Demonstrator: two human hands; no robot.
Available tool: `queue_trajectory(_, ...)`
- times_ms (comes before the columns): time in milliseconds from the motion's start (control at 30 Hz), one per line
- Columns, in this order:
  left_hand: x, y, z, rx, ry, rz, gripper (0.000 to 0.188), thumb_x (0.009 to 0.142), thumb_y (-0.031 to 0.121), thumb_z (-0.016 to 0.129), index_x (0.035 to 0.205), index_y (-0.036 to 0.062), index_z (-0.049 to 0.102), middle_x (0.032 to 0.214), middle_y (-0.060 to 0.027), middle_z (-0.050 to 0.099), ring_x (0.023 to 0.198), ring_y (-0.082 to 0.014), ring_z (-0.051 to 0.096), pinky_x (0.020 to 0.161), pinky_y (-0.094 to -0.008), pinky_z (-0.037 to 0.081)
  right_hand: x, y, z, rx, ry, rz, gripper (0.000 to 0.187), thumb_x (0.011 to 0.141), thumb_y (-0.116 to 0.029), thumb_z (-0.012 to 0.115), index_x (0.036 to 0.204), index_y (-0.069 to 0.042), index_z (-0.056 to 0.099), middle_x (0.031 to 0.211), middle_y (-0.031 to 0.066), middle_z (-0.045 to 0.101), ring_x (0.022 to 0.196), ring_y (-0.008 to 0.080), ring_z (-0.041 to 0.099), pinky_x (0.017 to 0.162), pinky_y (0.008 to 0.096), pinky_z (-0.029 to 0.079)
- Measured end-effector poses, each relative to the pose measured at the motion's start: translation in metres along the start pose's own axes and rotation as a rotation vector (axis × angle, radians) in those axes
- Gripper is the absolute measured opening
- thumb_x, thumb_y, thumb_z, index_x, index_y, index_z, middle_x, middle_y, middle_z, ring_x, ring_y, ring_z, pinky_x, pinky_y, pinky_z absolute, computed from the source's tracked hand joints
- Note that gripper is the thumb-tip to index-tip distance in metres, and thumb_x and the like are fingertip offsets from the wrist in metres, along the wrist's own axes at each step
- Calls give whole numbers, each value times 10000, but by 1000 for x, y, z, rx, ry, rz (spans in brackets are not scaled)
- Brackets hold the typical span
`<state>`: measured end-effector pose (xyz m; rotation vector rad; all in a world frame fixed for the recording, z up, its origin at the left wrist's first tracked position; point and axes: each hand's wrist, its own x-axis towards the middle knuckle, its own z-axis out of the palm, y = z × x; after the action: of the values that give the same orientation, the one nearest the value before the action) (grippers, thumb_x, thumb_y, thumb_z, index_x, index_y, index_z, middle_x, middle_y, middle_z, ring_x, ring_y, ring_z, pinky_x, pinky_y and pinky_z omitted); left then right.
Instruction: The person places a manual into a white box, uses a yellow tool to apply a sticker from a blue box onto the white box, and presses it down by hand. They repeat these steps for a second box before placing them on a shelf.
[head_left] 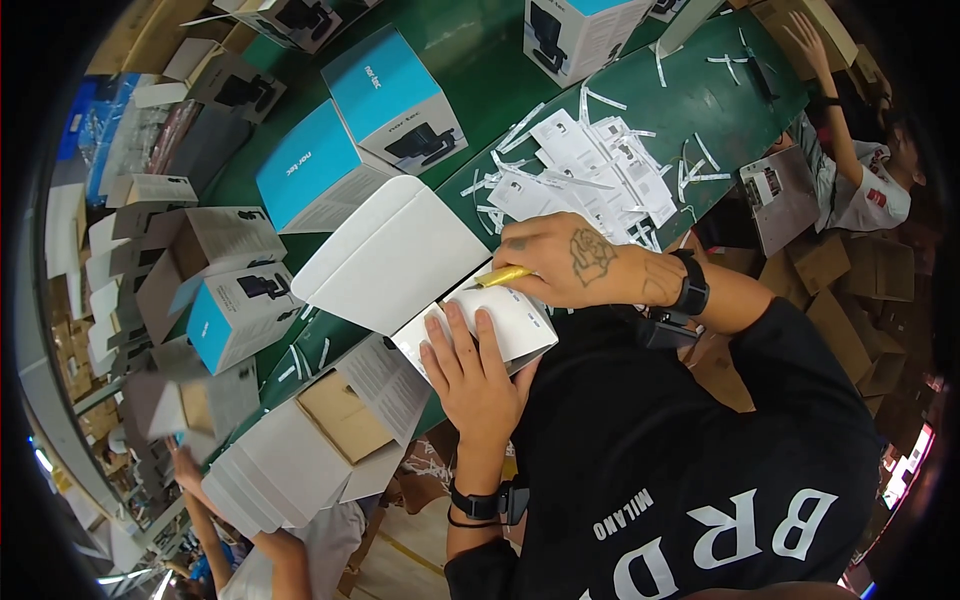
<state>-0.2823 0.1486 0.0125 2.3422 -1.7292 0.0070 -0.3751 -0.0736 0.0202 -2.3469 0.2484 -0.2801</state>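
My left hand point(468, 375) presses on a white carton point(515, 325) with its fingers spread and stretched out. The carton's large white lid point(395, 255) stands raised on the far left side. In my right hand point(580, 262) is a slim yellow tool point(503, 276), gripped in closed fingers with its tip close to the carton's top. The tool's exact kind is hard to make out. Both hands are close together over the carton.
Printed sheets point(600, 165) and scattered paper strips lie on the green table point(715, 110). Blue-topped boxes point(385, 85) stand beyond. An opened box point(330, 425) holds brown cardboard at left. Co-workers' arms point(835, 90) reach in at the far right and lower left.
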Motion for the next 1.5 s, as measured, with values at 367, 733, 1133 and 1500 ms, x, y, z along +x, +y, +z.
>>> queue_trajectory(367,-5,-9,-4,1,37,-22,793,891,528,720,1443,-8,525,1529,-280,476,1414,-490,444,1124,-590,372,-50,-12,-72,-141,72,533,192,968,-123,637,1114,-25,560,731,139,614,659,317,647,635,386,513)
queue_trajectory(733,-32,-23,19,-170,301,44,526,897,407,746,1191,-25,693,1248,-223,682,1219,-386,639,1083,-525,458,45,-79,49,-161,-136,-54,176,978,-223,627,998,-53,587,705,139,649,686,347,682,599,437,522)
queue_trajectory(1133,-35,-45,4,-151,237,117,299,944,190,636,1145,-20,706,1184,-189,710,1202,-337,652,1125,-490,441,67,-101,62,-232,-80,-57,240,973,-228,616,1138,-63,672,968,143,698,705,344,691,650,400,573)
queue_trajectory(1500,-43,-67,17,-320,450,230,180,945,98,605,1013,-11,731,1122,-174,734,1163,-311,682,1104,-450,477,53,-96,79,-78,-15,-44,277,928,-110,678,1204,-92,675,968,110,668,696,305,699,614,369,570)
